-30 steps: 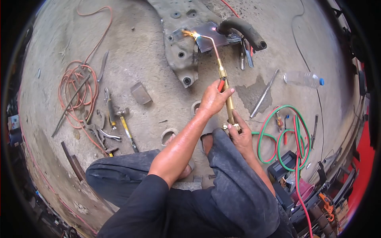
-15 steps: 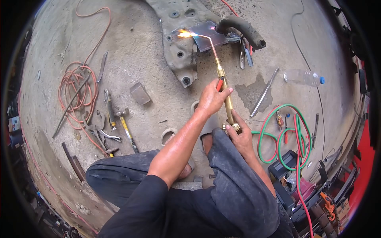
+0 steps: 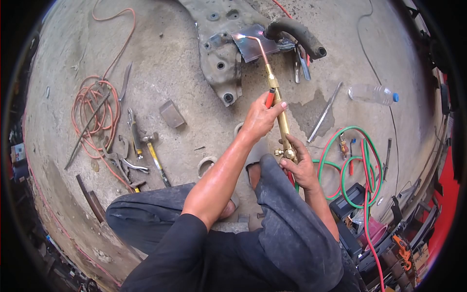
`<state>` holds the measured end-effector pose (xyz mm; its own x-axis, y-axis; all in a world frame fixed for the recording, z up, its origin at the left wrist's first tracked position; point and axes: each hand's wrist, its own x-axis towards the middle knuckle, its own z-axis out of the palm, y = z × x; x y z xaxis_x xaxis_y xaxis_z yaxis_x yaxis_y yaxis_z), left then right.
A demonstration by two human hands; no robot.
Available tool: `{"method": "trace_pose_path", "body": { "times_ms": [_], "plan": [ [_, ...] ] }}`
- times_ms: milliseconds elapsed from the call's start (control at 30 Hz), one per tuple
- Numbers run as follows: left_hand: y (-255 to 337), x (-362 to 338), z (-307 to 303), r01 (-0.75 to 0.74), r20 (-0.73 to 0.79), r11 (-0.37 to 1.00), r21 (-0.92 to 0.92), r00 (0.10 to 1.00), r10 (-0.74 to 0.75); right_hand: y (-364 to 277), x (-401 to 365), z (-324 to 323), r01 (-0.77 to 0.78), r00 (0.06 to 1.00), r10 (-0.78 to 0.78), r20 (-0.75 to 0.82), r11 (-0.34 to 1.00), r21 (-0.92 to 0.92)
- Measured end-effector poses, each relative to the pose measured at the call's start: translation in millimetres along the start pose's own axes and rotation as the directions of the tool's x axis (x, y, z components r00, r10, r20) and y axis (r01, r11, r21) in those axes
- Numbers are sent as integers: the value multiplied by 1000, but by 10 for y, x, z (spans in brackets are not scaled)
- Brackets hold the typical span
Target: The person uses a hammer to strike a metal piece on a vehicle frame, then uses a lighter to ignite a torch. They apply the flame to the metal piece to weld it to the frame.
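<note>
A brass gas torch [image 3: 283,121] with a bent copper tip lies across both my hands and points up and away. My left hand [image 3: 260,118] is closed around its handle, and a red stick-like object with a dark end [image 3: 270,98], perhaps a lighter, is held against it. At the rear, my right hand [image 3: 301,169] closes on the torch beside the brass valve knobs [image 3: 289,153]. A small whitish-blue flame [image 3: 238,36] burns at the tip, over a thin dark metal sheet [image 3: 253,51]. That sheet lies against a large grey metal bracket [image 3: 216,58] with holes.
A curved pipe [image 3: 299,36] and locking pliers [image 3: 297,68] adjoin the sheet. Red and green hoses [image 3: 343,194] coil at right, near a plastic bottle [image 3: 372,94] and a metal rod [image 3: 325,112]. Left are a hammer [image 3: 158,163], a metal block [image 3: 172,114] and coiled orange cable [image 3: 116,109].
The flame has shrunk from a long orange plume to a short whitish-blue one. The torch's rear has shifted slightly right, its valves have rotated, and my right fingers have curled around it.
</note>
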<state>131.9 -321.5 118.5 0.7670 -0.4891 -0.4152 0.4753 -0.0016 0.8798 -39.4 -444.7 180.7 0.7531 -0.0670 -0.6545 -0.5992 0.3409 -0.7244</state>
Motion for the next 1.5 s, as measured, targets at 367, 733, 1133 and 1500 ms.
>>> {"method": "trace_pose_path", "body": {
  "times_ms": [367,733,1133,1500],
  "plan": [
    [132,-147,-14,106,31,985,-132,994,-103,33,-96,-98,383,889,-441,124,567,-730],
    [917,-125,611,-34,-62,880,-474,998,6,-1789,-856,-338,233,945,-275,178,181,-956],
    [2850,-1247,1276,-149,162,732,-665,928,336,-2926,-2854,184,95,807,-543,232,-268,-959],
    [2599,-1734,950,-317,200,629,-710,766,611,-2446,-3071,386,55,660,-598,455,-566,-823]
  ]
}}
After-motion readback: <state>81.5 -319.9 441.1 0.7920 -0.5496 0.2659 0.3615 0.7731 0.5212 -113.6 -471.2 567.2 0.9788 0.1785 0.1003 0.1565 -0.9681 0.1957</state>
